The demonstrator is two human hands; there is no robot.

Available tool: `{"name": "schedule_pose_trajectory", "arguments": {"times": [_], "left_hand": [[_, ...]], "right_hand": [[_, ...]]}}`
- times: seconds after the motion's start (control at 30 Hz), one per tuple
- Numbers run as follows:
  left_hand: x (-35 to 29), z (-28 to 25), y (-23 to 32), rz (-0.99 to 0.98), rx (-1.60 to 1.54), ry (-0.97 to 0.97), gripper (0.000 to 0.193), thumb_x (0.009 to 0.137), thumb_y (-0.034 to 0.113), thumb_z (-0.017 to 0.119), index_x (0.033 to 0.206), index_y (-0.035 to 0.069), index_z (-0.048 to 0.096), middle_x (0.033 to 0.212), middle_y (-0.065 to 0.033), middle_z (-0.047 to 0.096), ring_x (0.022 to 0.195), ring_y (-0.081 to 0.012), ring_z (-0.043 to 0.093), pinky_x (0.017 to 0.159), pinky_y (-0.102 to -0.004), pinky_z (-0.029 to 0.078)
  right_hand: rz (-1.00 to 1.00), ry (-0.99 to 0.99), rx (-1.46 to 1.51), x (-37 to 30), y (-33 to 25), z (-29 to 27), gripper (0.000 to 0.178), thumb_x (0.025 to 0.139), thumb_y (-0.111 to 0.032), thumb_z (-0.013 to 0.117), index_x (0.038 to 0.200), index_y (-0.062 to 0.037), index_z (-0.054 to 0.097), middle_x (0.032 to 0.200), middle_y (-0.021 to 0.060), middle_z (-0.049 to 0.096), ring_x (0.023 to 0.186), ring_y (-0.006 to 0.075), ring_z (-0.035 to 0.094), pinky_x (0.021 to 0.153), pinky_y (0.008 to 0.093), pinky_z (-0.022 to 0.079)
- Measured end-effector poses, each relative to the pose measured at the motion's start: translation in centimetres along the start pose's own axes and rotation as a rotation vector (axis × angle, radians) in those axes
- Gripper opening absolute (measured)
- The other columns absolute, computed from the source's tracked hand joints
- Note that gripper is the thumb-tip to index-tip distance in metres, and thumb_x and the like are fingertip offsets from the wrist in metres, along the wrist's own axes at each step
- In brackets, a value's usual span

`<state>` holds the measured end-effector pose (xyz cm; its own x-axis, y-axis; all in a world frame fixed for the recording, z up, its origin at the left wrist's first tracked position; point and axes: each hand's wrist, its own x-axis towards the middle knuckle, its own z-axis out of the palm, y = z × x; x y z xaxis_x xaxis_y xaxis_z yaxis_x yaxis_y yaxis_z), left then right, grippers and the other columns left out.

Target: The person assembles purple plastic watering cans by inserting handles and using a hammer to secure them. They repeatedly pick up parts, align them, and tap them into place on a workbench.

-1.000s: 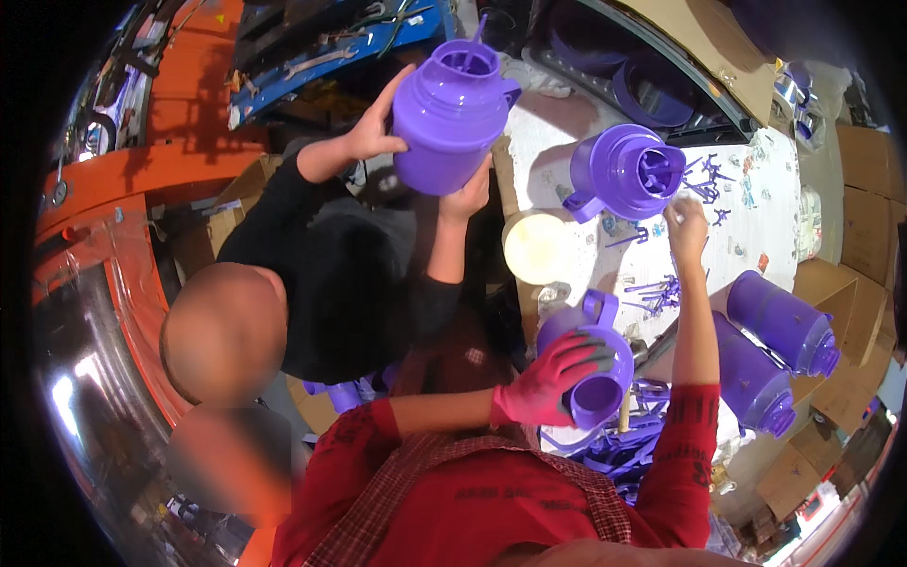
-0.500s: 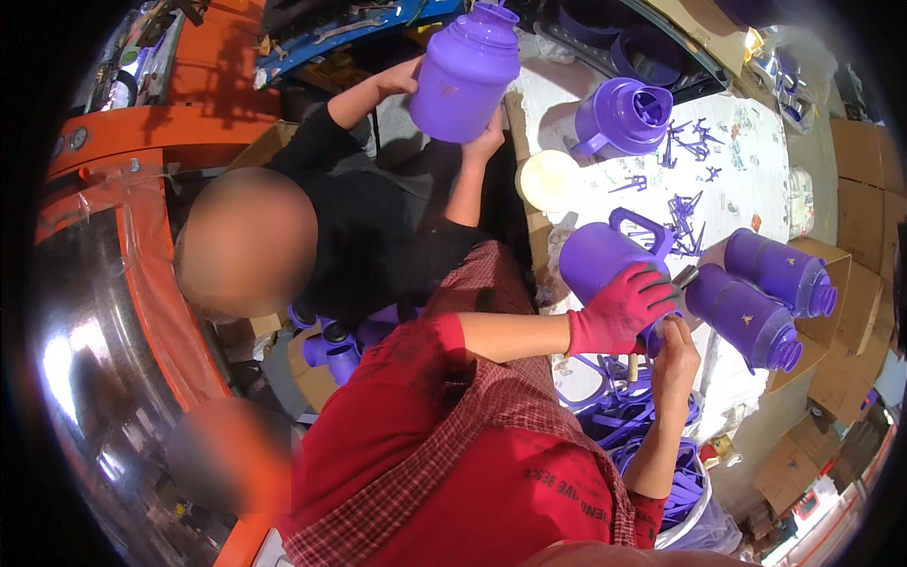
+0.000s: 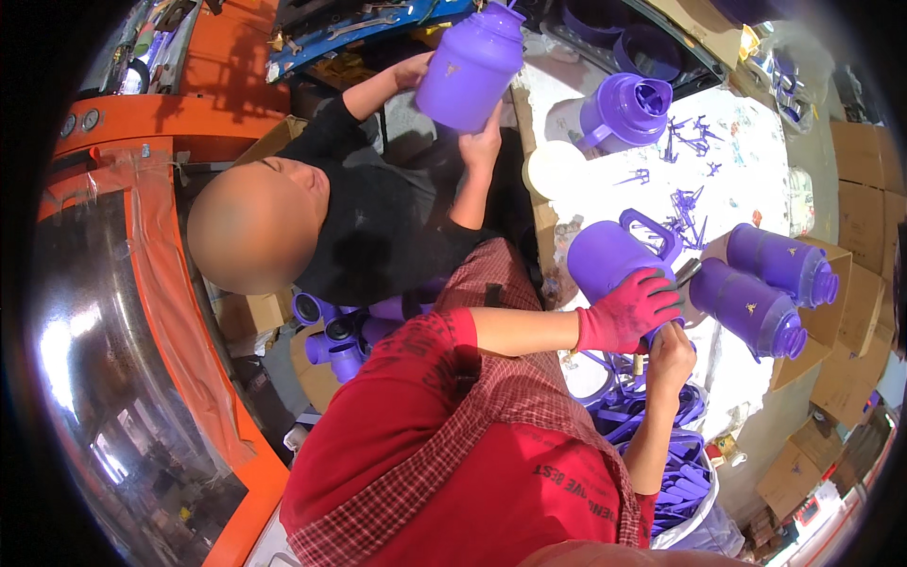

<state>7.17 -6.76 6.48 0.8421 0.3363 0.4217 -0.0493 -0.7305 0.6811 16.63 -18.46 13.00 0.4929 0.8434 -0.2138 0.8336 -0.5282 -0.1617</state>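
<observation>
A purple jug with a loop handle (image 3: 605,255) lies tilted over the near part of the table. Gloved in red with dark fingertips, my left hand (image 3: 635,310) is wrapped around the jug's near end. My bare right hand (image 3: 671,357) is closed at that same end, close beneath the left one; what its fingers pinch is hidden. A dark, rod-like piece (image 3: 689,272) juts out beside my left fingertips, its kind unclear. Just right of it lie two purple bottle-shaped containers (image 3: 746,307) with narrow necks.
Across the table a co-worker (image 3: 378,208) holds up a purple jug body (image 3: 470,71). Another purple jug (image 3: 624,111), a pale round disc (image 3: 556,170) and small purple scraps (image 3: 690,213) are on the white table. A white bag of purple strips (image 3: 682,477) stands near my right forearm.
My hands and the jug have shifted only slightly. The co-worker's head has turned a little, and the jug body in that person's hands has moved slightly. The whole view has shifted a little.
</observation>
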Motion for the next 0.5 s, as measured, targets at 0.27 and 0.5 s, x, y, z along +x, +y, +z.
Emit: {"name": "schedule_pose_trajectory", "arguments": {"times": [0.27, 0.5], "left_hand": [[-3.0, -0.2, -1.0, -0.061, -0.055, -0.147, 0.081, 0.053, 0.036, 0.086, 0.124, 0.008, 0.060, 0.135, -0.0144, 0.055, 0.132, -0.0361, 0.047, 0.116, -0.0534, 0.030], [-9.1, 0.0, -5.0, -0.223, -0.152, -0.024, 0.084, 0.062, 0.033, 0.083, 0.137, 0.007, 0.054, 0.138, -0.0184, 0.053, 0.134, -0.0411, 0.044, 0.115, -0.0552, 0.033]], "right_hand": [[-0.168, -0.059, 0.501, -1.5, 1.1, 0.9, 0.012, 0.082, 0.002, 0.068, 0.093, -0.0001, 0.072, 0.080, 0.0149, 0.067, 0.071, 0.0317, 0.066, 0.065, 0.0380, 0.051], [-0.376, -0.016, 0.385, -1.2, -3.1, 6.5, 0.030, 0.080, -0.002, 0.060, 0.108, -0.0011, 0.069, 0.096, 0.0152, 0.067, 0.088, 0.0332, 0.066, 0.076, 0.0410, 0.055]]}}
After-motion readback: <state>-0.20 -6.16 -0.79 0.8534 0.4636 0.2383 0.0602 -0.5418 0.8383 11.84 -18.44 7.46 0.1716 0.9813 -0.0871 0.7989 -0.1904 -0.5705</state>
